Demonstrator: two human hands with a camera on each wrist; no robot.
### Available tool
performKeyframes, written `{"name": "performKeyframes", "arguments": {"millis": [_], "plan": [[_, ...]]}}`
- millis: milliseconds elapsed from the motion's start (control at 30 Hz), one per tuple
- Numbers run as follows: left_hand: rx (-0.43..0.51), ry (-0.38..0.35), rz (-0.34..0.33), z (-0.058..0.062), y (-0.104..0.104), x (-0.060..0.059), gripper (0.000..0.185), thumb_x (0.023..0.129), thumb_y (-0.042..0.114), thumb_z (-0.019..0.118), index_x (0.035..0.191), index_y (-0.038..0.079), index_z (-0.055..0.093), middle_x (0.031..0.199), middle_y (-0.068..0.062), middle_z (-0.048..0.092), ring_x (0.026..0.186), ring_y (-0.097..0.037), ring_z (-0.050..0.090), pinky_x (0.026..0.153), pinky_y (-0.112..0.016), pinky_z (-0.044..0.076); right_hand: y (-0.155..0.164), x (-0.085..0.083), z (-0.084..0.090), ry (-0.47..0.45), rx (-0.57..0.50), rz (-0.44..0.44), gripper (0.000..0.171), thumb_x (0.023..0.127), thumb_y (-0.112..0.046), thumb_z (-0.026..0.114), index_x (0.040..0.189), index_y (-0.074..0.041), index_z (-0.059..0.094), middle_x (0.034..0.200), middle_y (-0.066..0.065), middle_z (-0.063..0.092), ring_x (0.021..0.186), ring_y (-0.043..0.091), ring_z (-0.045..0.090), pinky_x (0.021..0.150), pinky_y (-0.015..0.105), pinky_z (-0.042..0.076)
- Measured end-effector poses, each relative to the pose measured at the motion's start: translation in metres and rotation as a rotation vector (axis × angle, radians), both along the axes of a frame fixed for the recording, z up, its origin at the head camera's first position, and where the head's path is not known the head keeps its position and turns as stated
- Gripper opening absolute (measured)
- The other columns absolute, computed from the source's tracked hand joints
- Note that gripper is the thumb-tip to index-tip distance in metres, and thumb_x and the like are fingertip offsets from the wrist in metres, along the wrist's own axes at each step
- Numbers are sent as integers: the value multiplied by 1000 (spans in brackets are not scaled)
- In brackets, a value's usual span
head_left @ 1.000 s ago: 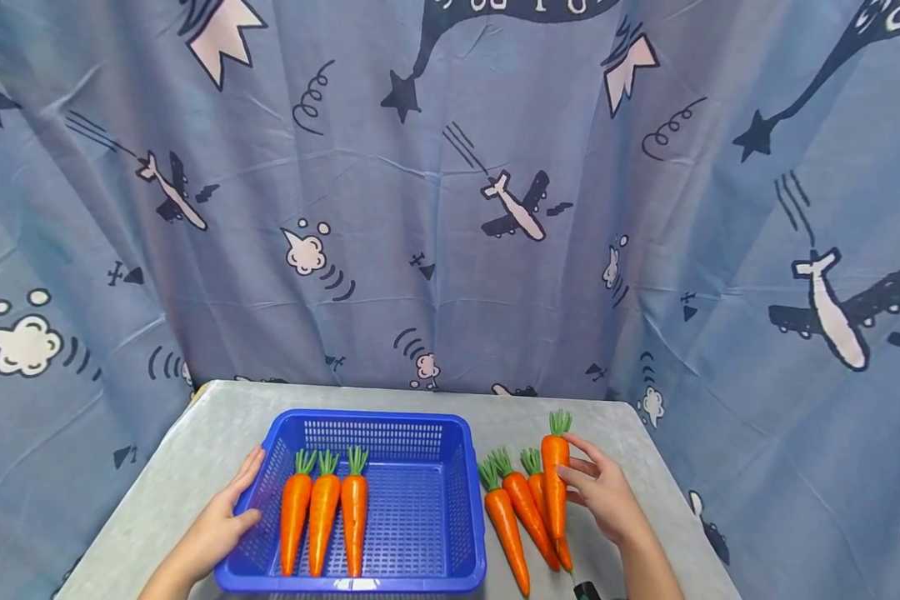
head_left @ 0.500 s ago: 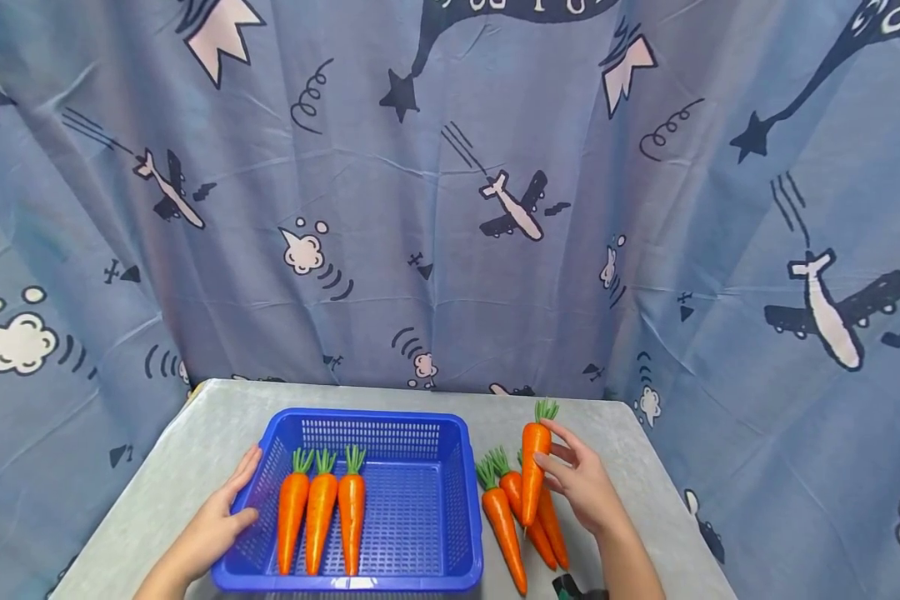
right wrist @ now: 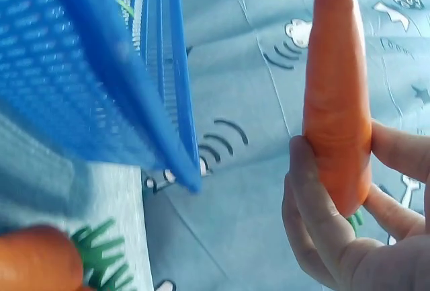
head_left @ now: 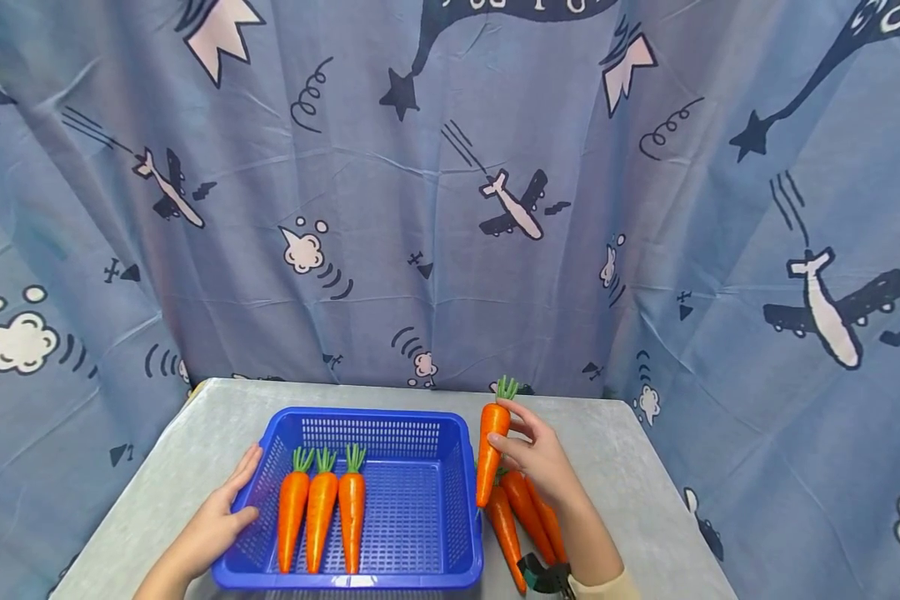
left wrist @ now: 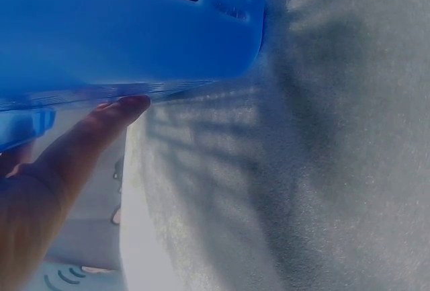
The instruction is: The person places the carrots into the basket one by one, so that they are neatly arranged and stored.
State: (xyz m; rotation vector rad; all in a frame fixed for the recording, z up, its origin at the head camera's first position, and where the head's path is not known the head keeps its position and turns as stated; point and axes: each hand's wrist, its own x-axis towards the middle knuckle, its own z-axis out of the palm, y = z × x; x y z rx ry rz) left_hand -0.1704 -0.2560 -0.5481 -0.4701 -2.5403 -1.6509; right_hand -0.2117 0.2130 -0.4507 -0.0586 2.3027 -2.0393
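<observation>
My right hand (head_left: 537, 461) pinches an orange carrot (head_left: 491, 454) with a green top between thumb and fingers. The carrot is raised above the table, its tip beside the right rim of the blue basket (head_left: 461, 575). In the right wrist view the same carrot (right wrist: 338, 96) stands nearly upright in the fingers. Inside the basket, three carrots (head_left: 322, 521) lie side by side toward the left. My left hand (head_left: 213, 525) rests against the basket's left side, fingers extended; in the left wrist view a fingertip (left wrist: 138, 105) touches the basket's rim.
Several more carrots (head_left: 506, 533) lie on the grey table (head_left: 615, 433) right of the basket, partly hidden behind the right hand and wrist. A dark strap (head_left: 540, 575) sits at the right wrist. A patterned blue curtain (head_left: 450, 317) hangs behind the table.
The right hand has carried its carrot up and leftward, from over the loose carrots to beside the basket's right rim. The left hand and basket stay in place.
</observation>
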Motion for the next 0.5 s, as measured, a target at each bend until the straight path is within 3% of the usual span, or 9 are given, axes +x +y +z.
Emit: {"name": "performKeyframes", "arguments": {"millis": [367, 500], "plan": [[-9, -79, 2, 1, -1, -1, 86, 83, -8, 57, 160, 3, 21, 167, -26, 7, 148, 0, 4, 99, 6, 12, -40, -15, 4, 10, 13, 93, 59, 90, -14, 74, 145, -15, 53, 139, 26, 50, 102, 30, 69, 80, 45, 61], [-9, -64, 2, 1, -1, -1, 86, 83, -8, 57, 160, 3, 22, 167, -26, 7, 146, 5, 4, 99, 6, 12, -54, -20, 4, 28, 35, 135, 60, 90, -15, 74, 146, -14, 52, 141, 27, 50, 102, 31, 70, 79, 45, 61]]}}
